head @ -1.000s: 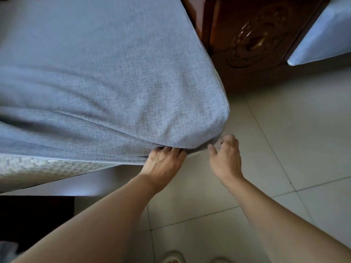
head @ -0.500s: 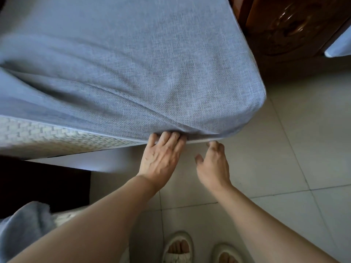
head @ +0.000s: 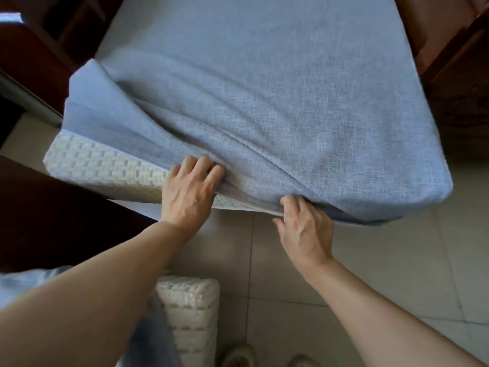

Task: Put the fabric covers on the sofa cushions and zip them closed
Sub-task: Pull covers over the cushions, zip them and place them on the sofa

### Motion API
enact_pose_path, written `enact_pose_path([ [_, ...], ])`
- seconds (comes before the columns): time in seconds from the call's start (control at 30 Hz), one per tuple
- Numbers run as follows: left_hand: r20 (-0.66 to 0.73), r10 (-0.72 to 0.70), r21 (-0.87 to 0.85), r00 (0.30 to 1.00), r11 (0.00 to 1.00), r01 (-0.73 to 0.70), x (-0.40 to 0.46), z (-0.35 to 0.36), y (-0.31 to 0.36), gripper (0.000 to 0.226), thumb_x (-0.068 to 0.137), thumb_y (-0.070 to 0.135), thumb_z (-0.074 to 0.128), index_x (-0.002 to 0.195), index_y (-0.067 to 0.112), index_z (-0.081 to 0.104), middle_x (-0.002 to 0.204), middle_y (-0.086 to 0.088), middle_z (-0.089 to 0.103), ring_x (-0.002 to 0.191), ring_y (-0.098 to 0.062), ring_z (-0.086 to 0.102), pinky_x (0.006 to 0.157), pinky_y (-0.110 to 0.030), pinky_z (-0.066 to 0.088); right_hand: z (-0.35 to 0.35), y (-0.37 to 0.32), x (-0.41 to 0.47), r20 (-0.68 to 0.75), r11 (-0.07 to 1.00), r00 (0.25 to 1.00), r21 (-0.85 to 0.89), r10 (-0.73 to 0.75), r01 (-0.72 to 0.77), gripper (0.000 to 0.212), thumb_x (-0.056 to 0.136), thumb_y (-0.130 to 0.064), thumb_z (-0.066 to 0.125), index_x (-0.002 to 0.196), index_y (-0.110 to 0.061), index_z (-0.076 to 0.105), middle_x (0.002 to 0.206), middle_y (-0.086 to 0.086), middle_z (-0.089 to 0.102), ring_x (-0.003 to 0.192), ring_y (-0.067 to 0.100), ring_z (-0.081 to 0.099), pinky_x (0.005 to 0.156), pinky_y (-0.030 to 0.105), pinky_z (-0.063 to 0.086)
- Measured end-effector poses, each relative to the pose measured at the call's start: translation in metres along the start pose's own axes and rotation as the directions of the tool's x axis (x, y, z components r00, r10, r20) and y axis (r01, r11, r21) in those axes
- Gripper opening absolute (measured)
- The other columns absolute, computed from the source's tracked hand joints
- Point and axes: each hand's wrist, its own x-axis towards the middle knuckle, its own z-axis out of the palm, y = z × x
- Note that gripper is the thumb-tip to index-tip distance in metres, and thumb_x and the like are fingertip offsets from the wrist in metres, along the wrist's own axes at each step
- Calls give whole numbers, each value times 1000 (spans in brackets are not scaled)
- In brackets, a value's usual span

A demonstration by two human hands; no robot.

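Head | 2 hands: left (head: 189, 193) presses, right (head: 304, 229) pinches 1 cover (head: 277, 102) | 2 cushions

1. There is only one view, from the camera worn on my head, so no second view shares any of the scene.
2. It looks steeply down and forward, past my forearms to the tiled floor (head: 370, 274).
3. It sits close: the cushion (head: 264, 88) fills the far half.

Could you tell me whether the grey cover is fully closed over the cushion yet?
Not yet: the grey cover gapes at its near left end, where the woven cushion shows.
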Motion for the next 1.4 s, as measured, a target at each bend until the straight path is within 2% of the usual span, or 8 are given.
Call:
enact_pose_path([
  [0.3,-44,168,-145,985,974,-173,-30,10,-17,14,72,5,62,71,17,55,69,0,51,70,-22,45,62,-31,21,24,-9,3,-215,995,977,-97,-10,-11,17,61,1,67,69,-12,59,60,8,54,52,29,57,43,28,40],
  [0.4,114,185,-130,976,977,-170,-58,20,-20,21,62,7,73,64,18,56,64,1,53,62,-24,53,59,-31,24,39,-20,-11,-141,973,964,-90,-225,214,16,67,-7,44,62,-13,58,58,5,52,51,25,57,40,27,39],
  [0.5,212,154,-145,965,982,-125,-46,22,-15,12,63,8,55,58,17,60,58,1,59,56,-24,59,55,-27,38,45,-33,-7,-25,982,987,-114,-156,153,10,59,-3,51,59,-10,59,59,6,56,51,24,60,37,26,40],
  [0.6,204,182,-157,962,976,-151,-45,21,-11,31,67,11,32,64,16,62,62,0,60,59,-25,59,56,-28,41,47,-36,-10,0,985,996,-149,-84,83,20,51,5,60,66,-8,60,69,9,58,61,28,61,45,31,46],
  [0.9,213,246,-113,946,968,-226,-62,25,3,37,72,11,39,97,14,66,91,-5,58,83,-27,55,64,-36,44,48,-31,-58,31,997,999,-75,8,-6,57,65,3,62,121,-5,58,119,15,52,100,33,54,83,42,47],
  [1.03,313,-19,-102,950,993,54,-60,15,19,35,59,17,74,93,20,70,94,-2,58,89,-26,52,74,-33,33,38,-31,-63,1,989,989,23,148,-148,57,63,-4,77,117,-7,59,109,13,51,95,31,54,77,40,48],
  [1.17,408,-305,-177,861,899,402,-62,8,45,34,86,32,53,119,27,60,123,5,50,116,-22,37,90,-36,27,34,-30,-58,-6,987,987,10,160,-160,58,63,0,76,119,-6,60,110,16,53,94,33,55,77,41,50],
  [1.4,395,-41,-156,918,982,111,-52,12,65,49,82,14,39,129,27,48,123,4,49,119,-22,40,104,-42,19,39,-19,-60,48,985,984,5,170,-171,64,57,7,69,120,-5,59,118,18,53,98,36,56,83,41,50],
])
